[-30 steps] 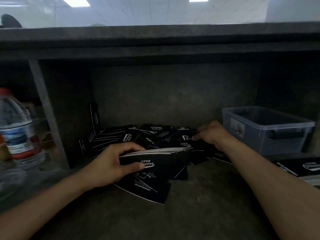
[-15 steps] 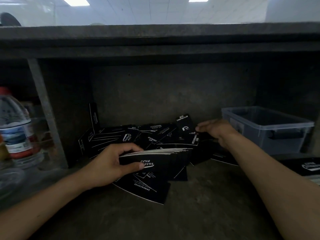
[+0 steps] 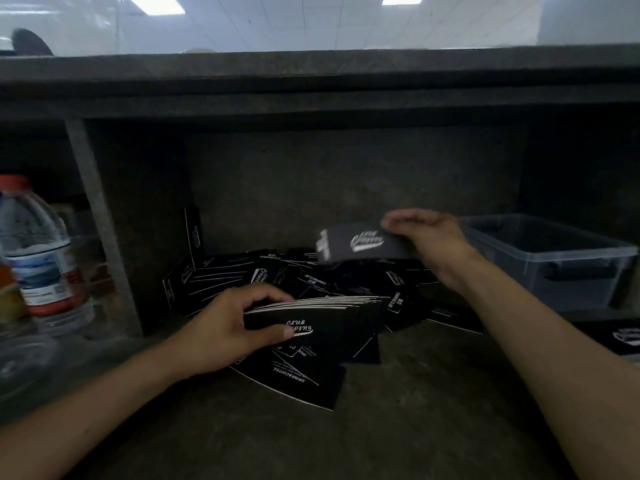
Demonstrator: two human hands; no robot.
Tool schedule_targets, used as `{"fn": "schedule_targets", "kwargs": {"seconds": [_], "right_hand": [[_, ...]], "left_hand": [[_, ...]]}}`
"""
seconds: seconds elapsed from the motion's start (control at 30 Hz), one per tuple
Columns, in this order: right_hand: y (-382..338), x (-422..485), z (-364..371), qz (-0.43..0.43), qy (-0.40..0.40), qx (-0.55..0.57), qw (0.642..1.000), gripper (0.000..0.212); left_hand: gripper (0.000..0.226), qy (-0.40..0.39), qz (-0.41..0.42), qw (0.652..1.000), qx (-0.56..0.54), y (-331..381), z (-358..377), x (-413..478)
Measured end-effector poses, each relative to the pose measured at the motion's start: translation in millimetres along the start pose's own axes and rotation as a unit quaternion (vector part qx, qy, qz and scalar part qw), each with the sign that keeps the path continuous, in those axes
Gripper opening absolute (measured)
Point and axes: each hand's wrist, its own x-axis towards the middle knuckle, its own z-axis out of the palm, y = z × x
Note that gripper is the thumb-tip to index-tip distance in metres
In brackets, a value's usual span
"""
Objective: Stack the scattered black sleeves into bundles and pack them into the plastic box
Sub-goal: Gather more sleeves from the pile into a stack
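Sleeves (image 3: 311, 282) lie heaped on the shelf (image 3: 415, 393). The left hand (image 3: 225, 327) grips a bundle (image 3: 332, 317); the blurred right hand (image 3: 429, 237) seems to pinch a single sleeve (image 3: 360, 245).

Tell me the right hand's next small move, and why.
Probably bring the single sleeve down and left onto the bundle. The right hand holds it lifted above the loose pile, while the left hand grips the bundle just below. Many sleeves lie loose, so packing the plastic box looks premature.
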Motion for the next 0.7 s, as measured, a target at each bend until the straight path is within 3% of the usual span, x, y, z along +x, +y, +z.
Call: {"fn": "schedule_targets", "kwargs": {"seconds": [0.03, 0.1, 0.17, 0.2, 0.23, 0.3, 0.33, 0.37, 0.43, 0.47, 0.5, 0.57, 0.7], "right_hand": [[-2, -6, 1, 0.066, -0.101, -0.017, 0.993, 0.013], [-5, -16, 1, 0.173, -0.289, -0.1, 0.936, 0.016], [-3, -22, 3, 0.227, -0.396, -0.137, 0.879, 0.018], [-2, -21, 5, 0.236, -0.385, -0.14, 0.881, 0.022], [1, -18, 6, 0.23, -0.331, -0.135, 0.905, 0.027], [11, -9, 4, 0.156, -0.127, -0.155, 0.967, 0.026], [18, -2, -1, 0.104, -0.018, -0.229, 0.968, 0.025], [24, 2, -8, 0.081, 0.039, -0.351, 0.932, 0.028], [36, 0, -14, 0.13, 0.01, -0.53, 0.838, 0.054], [40, 0, -15, 0.165, -0.023, -0.555, 0.815, 0.065], [43, 0, -15, 0.185, -0.041, -0.549, 0.814, 0.069], [43, 2, -16, 0.184, -0.033, -0.483, 0.856, 0.06], [46, 12, -18, 0.051, 0.1, -0.397, 0.911, 0.029]], "left_hand": [[0.047, 0.008, 0.0, 1.0, -0.001, -2, 0, 0], [0.067, 0.024, -0.003, 1.0, -0.012, -4, 0, -1], [0.072, 0.021, -0.004, 1.0, -0.023, -4, -1, -1], [0.067, 0.012, -0.003, 1.0, -0.023, -4, -1, -1], [0.058, 0.003, -0.001, 1.0, -0.017, -2, 0, -1], [0.037, -0.009, 0.006, 1.0, -0.001, 2, 0, 0], [0.031, -0.01, 0.009, 1.0, 0.001, 4, 1, 0], [0.028, -0.009, 0.01, 1.0, 0.0, 5, 1, -1], [0.027, -0.008, 0.013, 1.0, -0.003, 6, 0, -1], [0.027, -0.007, 0.012, 1.0, -0.007, 6, 0, -1], [0.027, -0.007, 0.008, 1.0, -0.01, 6, 0, -1], [0.027, -0.006, 0.002, 1.0, -0.013, 5, 1, -2], [0.029, -0.012, 0.001, 1.0, -0.01, 4, 1, -1]]}}
